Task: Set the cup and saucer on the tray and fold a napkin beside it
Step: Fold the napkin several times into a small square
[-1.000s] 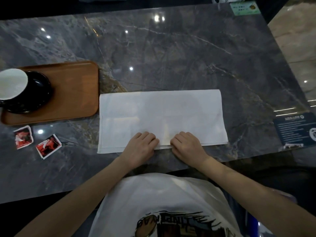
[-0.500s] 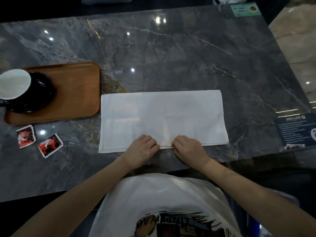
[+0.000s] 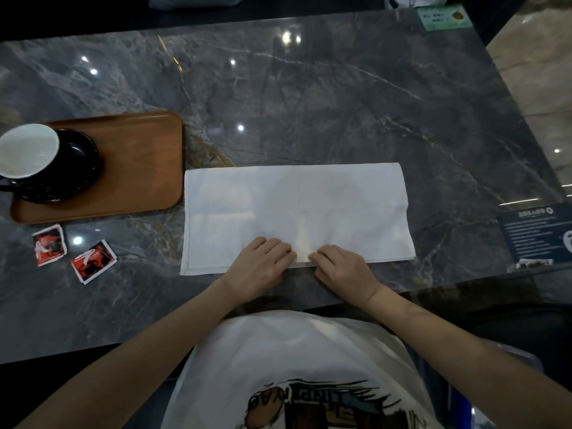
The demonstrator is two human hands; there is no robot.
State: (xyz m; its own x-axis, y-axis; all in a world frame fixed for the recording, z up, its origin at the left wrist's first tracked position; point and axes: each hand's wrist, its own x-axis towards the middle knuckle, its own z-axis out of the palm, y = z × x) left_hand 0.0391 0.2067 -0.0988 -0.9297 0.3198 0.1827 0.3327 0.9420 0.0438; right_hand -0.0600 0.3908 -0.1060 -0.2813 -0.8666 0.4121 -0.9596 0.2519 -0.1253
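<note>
On the grey marble table (image 3: 309, 97), far left, one wooden tray (image 3: 139, 168) carries one black saucer (image 3: 77, 168) with one cup (image 3: 28, 150) standing on it, white inside. Just below the tray lie two small red-and-black packets (image 3: 49, 249), their print too small to read. Right of the tray, just beside its edge, one white napkin (image 3: 297, 205) lies flat as a long folded rectangle. Both hands sit at its near edge, close together: the left hand (image 3: 260, 267) and the right hand (image 3: 343, 270) have fingers curled, pinching the napkin's near hem. At far right, one dark card (image 3: 535, 233) bears white text, illegible. One green card (image 3: 445, 17) sits at the table's far edge, writing unreadable. The person's white shirt (image 3: 294, 366) has printed lettering, seen upside down and unclear.
</note>
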